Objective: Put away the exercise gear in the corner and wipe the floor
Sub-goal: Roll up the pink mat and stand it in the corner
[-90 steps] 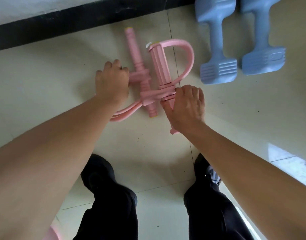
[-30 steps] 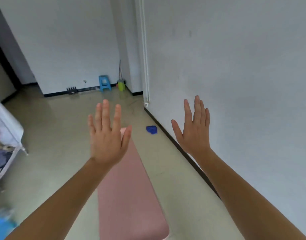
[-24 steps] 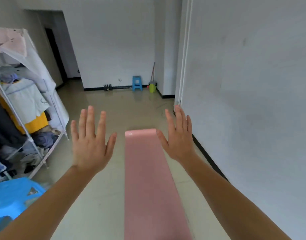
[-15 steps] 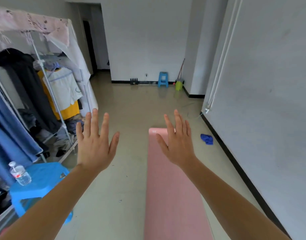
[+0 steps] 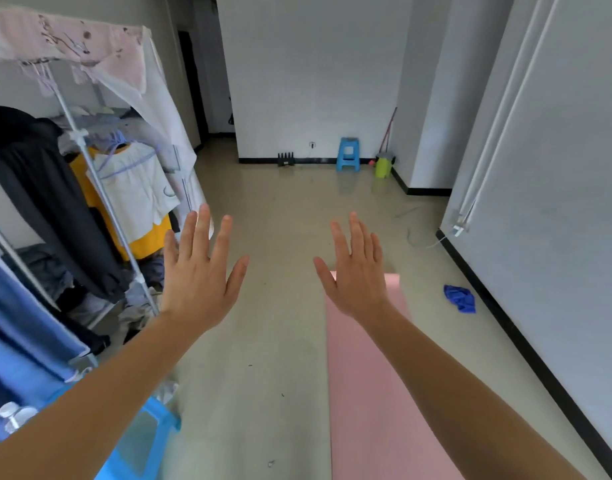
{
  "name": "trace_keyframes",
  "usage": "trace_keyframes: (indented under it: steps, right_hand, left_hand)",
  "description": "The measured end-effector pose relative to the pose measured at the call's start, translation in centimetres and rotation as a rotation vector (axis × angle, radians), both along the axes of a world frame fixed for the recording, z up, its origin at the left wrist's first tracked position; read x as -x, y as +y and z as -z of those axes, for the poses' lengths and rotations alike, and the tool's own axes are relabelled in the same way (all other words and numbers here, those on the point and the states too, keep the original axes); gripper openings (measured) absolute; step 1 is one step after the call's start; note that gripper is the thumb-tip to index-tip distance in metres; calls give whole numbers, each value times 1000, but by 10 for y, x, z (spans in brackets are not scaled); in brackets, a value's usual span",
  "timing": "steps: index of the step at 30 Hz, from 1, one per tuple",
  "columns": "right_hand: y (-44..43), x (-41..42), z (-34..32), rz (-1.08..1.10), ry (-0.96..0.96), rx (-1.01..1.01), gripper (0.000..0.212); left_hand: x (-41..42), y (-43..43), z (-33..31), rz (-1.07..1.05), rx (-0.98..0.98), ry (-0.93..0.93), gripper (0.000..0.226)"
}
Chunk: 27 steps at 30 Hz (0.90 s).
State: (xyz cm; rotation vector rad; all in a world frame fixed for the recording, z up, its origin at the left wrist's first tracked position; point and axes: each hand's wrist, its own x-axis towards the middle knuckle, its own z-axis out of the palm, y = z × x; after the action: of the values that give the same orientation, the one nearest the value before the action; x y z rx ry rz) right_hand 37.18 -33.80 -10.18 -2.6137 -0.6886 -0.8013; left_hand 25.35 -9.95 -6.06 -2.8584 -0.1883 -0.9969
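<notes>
**Surface.** The floor (image 5: 280,341) is pale beige glossy tile and reflects light at the far end. Small dark specks and scraps show in the near middle. A pink exercise mat (image 5: 373,393) lies unrolled and flat on the right side. It runs from the near edge toward mid-room, roughly parallel to the right wall (image 5: 557,168). A crumpled blue cloth (image 5: 460,298) lies on the floor between the mat's far end and that wall's black skirting (image 5: 526,344), apart from the mat. White pipes (image 5: 505,98) run up the right wall, and a thin cable (image 5: 418,237) trails on the floor near their foot.

**Hands.** Both are raised with their backs to the camera, fingers straight and spread. The left hand (image 5: 199,271) holds nothing. The right hand (image 5: 356,271) also holds nothing, and it overlaps the mat's far end in view.

**Left side.** A metal clothes rack (image 5: 100,202) carries dark, white, yellow and blue garments under a pale draped cover, with clothing heaped at its base. A light blue plastic stool (image 5: 141,441) stands at the near left. A clear bottle (image 5: 15,415) shows beside the left forearm, and whether it stands on the stool cannot be told.

**Far wall.** A small blue stool (image 5: 348,154) stands against the skirting, with a green bucket (image 5: 383,165) just to its right. A thin reddish handle (image 5: 387,128) leans in the corner, and a small black object (image 5: 285,159) sits to the left of the small stool. A dark doorway (image 5: 193,84) opens at the far left.
</notes>
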Motion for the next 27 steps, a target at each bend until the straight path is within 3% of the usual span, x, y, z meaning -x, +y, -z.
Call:
trace_keyframes:
  steps: [12, 17, 27]
  right_hand:
    - [200, -240, 35, 86, 89, 130, 70]
    - [220, -336, 39, 241, 125, 105, 71]
    - [224, -601, 95, 498, 225, 90, 74]
  left_hand:
    - [-262, 210, 37, 71, 40, 45, 65]
    - [-405, 248, 29, 187, 50, 116, 65]
    - [-713, 262, 84, 296, 28, 267, 69]
